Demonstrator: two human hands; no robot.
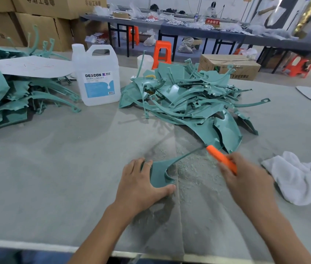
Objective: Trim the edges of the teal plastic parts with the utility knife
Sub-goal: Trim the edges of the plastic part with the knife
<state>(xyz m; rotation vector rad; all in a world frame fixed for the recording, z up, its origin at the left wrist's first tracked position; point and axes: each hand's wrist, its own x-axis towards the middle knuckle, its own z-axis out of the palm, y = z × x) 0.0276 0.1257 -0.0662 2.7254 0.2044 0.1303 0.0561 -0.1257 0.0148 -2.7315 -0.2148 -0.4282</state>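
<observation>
The left hand (141, 184) grips the teal part (158, 173), its slim arm running rightward to the utility knife (220, 159) clenched in the right hand (246, 176).

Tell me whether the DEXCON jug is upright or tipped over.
Upright: the jug stands on its base on the table, with its handle and white cap on top and its label level.

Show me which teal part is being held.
The lone teal part gripped by the left hand, beside the utility knife in the right hand; the rest lie in the middle pile and left pile.
</observation>
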